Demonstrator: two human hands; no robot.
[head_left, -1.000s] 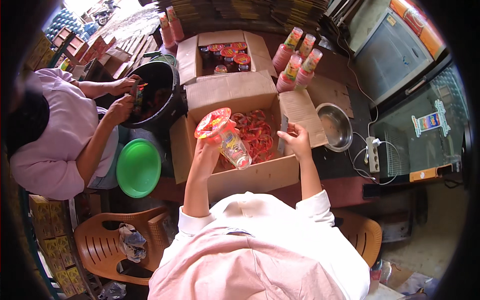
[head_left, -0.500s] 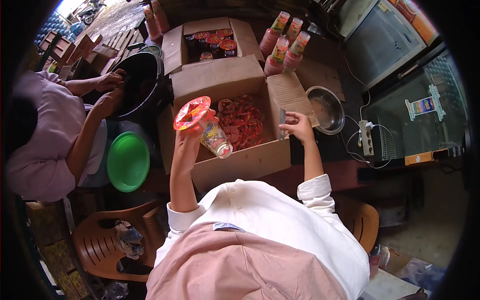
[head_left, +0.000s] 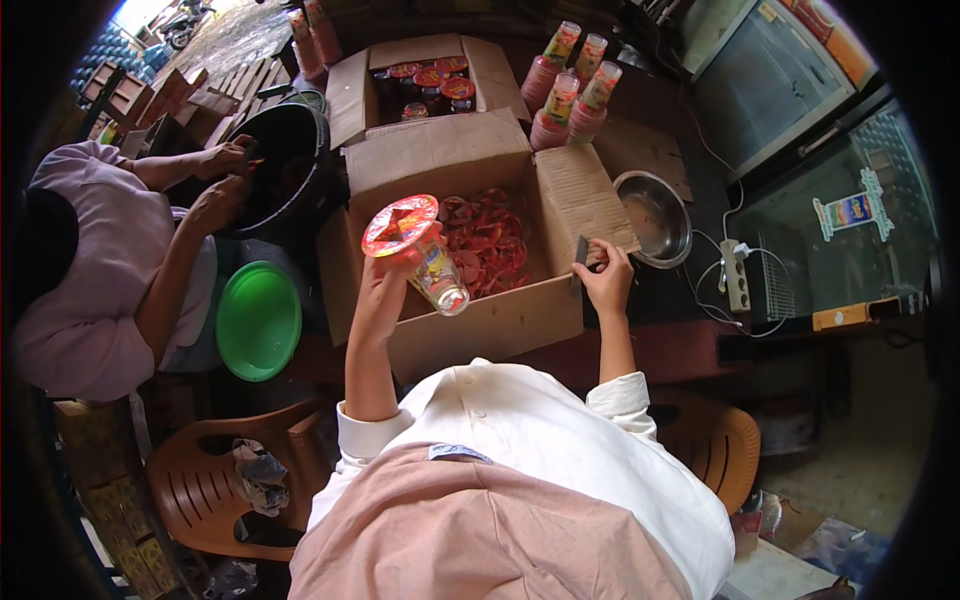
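Observation:
My left hand [head_left: 382, 296] grips a tilted clear plastic cup [head_left: 438, 276] with a printed red lid, held over the near left part of an open cardboard box [head_left: 470, 325]. A heap of red lid-like pieces [head_left: 485, 240] lies inside the box. My right hand [head_left: 612, 280], fingers pinched, holds a thin grey blade-like strip [head_left: 581, 258] at the box's right rim.
At left a co-worker [head_left: 100, 260] handles something over a black bucket [head_left: 310, 190], near a green basin [head_left: 258, 320]. Behind stand a box of lidded cups [head_left: 345, 95] and cup stacks [head_left: 540, 85]. At right are a steel bowl [head_left: 650, 220], power strip [head_left: 738, 290] and display fridge [head_left: 850, 230].
The view has shifted, so the scene sits higher. My right hand with the grey strip has moved slightly right and toward me; the cup in my left hand has shifted slightly.

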